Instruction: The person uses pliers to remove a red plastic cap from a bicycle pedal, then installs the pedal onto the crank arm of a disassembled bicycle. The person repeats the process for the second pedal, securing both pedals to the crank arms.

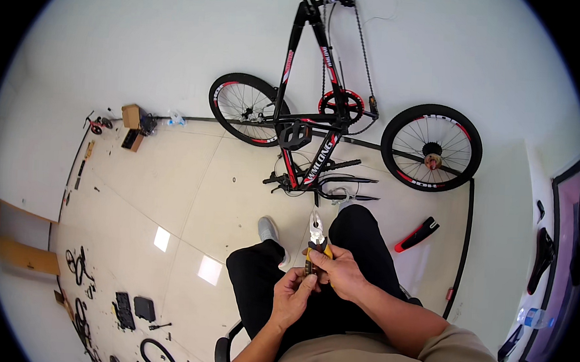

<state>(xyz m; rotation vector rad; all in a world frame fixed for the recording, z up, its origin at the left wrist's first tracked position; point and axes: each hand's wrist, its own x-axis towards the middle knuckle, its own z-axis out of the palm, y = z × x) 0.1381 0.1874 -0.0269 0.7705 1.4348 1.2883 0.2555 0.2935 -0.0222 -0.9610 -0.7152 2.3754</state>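
Note:
A pair of pliers (316, 229) with silver jaws and yellow-and-black handles is held over my lap, its jaws pointing away from me. My right hand (342, 270) is closed around the handles. Just below, my left hand (290, 296) pinches the lower handle end between thumb and fingers. Beyond the jaws, a black bicycle frame (324, 160) with red and white markings stands upside down on the floor, its chain hanging from the raised rear end. The black fork (349, 179) lies low beside the handlebar, near my foot.
Two loose wheels, one left (216, 106) and one right (389, 143), lean on the wall. A red-and-black mudguard (417, 235) lies at right. A tool case (124, 311) and scattered parts lie at left. A cardboard box (131, 117) stands farther back. A saddle (541, 260) is at far right.

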